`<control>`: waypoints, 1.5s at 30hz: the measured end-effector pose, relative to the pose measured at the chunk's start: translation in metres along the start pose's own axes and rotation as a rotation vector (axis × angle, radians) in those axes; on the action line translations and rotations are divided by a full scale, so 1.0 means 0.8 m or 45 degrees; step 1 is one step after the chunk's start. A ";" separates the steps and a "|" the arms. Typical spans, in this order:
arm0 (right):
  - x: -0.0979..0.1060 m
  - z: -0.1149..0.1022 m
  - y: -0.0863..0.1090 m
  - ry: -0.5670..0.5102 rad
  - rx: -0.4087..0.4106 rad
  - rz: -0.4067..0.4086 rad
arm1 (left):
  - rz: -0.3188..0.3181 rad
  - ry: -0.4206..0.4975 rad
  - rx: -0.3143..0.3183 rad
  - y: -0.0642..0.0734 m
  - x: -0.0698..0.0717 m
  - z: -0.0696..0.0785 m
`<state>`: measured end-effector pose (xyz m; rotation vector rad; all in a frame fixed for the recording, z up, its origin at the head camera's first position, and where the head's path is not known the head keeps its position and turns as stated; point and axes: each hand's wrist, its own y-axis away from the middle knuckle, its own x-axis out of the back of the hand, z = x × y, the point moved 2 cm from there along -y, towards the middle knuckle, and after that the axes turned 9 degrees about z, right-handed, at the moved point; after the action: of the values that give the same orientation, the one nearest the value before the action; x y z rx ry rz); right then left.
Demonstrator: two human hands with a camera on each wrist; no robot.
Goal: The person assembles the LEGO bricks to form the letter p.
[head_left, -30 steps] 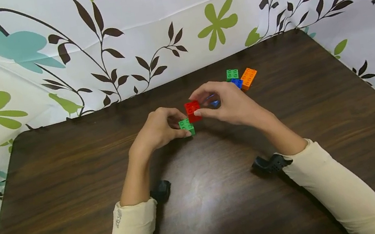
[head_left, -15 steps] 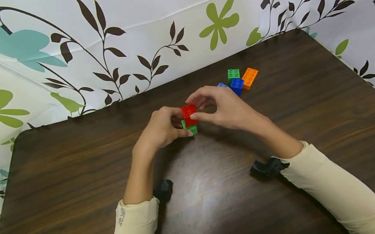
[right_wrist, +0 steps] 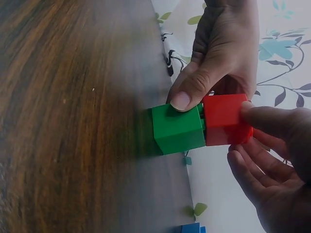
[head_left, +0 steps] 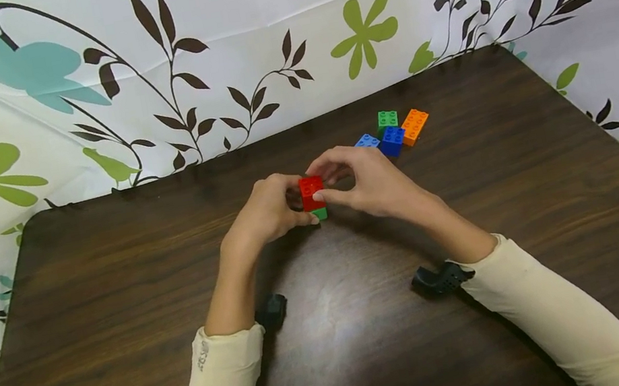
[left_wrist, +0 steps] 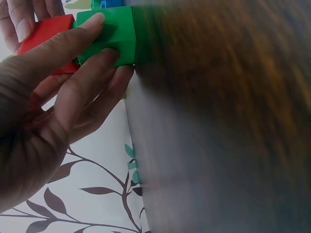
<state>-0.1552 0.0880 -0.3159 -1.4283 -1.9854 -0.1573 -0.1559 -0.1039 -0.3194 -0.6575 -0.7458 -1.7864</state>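
Observation:
A red toy building brick [head_left: 308, 184] sits squarely over a green brick [head_left: 322, 213] near the middle of the table. Thumb and fingers of my left hand [head_left: 266, 214] pinch the green brick low down, by its sides. From the other side my right hand [head_left: 378, 181] pinches the red brick between thumb and fingers. A thin strip of the green studs shows between the green brick [right_wrist: 179, 128] and the red brick [right_wrist: 226, 121] in the right wrist view. The green brick's underside is right at the tabletop in both wrist views.
Behind my right hand lies a group of bricks: light blue [head_left: 366, 140], dark blue [head_left: 393, 139], green [head_left: 388, 118] and orange [head_left: 416, 126]. The dark wooden table [head_left: 118, 300] ends at a patterned cloth [head_left: 255, 17] at the back.
My right hand has moved the red brick left and down, from beside the green brick's top to right over it. The left hand keeps hold of the green brick, nearly still.

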 end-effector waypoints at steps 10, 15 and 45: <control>-0.002 -0.002 0.000 0.053 0.009 0.012 | -0.039 -0.008 -0.013 0.001 0.001 0.000; -0.006 -0.003 0.001 0.029 0.026 0.009 | -0.032 0.009 -0.048 0.001 0.003 -0.004; -0.004 -0.005 0.002 0.060 0.051 0.000 | -0.040 -0.002 -0.064 0.001 0.003 -0.005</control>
<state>-0.1519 0.0841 -0.3155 -1.3872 -1.9395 -0.1493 -0.1566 -0.1083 -0.3199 -0.6838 -0.7176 -1.8385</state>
